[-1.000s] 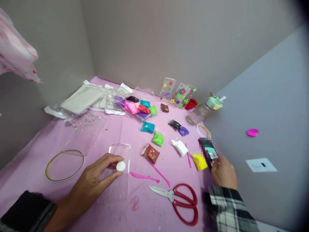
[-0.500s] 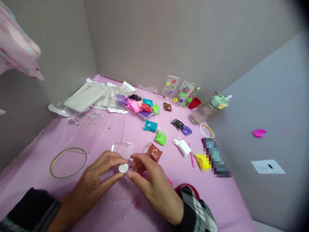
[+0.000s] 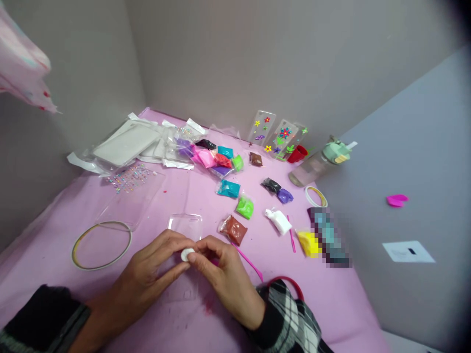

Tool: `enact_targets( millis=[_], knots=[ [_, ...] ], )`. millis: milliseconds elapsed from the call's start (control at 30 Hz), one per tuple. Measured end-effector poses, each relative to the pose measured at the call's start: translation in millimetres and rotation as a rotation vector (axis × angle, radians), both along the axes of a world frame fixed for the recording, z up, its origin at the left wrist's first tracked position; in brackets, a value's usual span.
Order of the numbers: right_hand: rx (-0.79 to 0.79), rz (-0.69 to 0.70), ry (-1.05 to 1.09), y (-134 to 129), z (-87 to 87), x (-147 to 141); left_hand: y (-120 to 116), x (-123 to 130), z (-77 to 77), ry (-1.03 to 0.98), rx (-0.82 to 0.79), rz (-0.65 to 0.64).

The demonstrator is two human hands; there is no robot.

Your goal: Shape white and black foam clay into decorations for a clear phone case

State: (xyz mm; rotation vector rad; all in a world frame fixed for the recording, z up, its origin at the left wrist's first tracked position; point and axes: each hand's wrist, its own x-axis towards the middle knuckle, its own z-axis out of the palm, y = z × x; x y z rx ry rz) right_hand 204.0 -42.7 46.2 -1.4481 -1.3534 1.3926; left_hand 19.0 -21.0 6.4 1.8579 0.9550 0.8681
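All around the clear case (image 3: 186, 224) spreads a pink worktop (image 3: 342, 309). Far off to the back right of the case is a bottle (image 3: 308, 167) with a green lid. Next come the hands: the left hand (image 3: 147, 274) reaches over the case from its left side, and the right hand (image 3: 230, 284) reaches in from its right. The case is long, and its long side points away from the person. To its left lies a big thin ring (image 3: 73, 251). To its right, a red handle (image 3: 289, 279) peeks out by the plaid sleeve (image 3: 290, 314). Right of its far end sits a brown packet (image 3: 234, 230), with a pink stick (image 3: 248, 262) nearer.

Smallest is the round white piece (image 3: 186, 255), up over the case. It looks as wide as it is tall, so no long way shows. Both hands pinch it: left finger and thumb on its left, right thumb pressing its right edge. Neither hand is nearer.
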Motion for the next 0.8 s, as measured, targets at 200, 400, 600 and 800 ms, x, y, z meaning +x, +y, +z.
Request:
enact_targets(
  millis=[200,400,600,800],
  knots=[
    [0.092,-0.057,-0.045,0.4,-5.0,-1.3,1.2,0.4,1.2,-0.005,-0.050,0.021],
    [0.135,-0.070,0.003,-1.3,-6.1,-1.5,1.7,1.2,2.3,-0.058,-0.233,0.078],
    [0.211,-0.072,-0.005,-0.8,-5.3,-0.9,1.9,0.5,-3.0,-0.224,-0.561,0.095],
    [0.282,-0.084,-0.036,-1.8,-6.1,-1.0,2.8,3.4,-2.3,-0.328,-0.649,0.077]
  ],
)
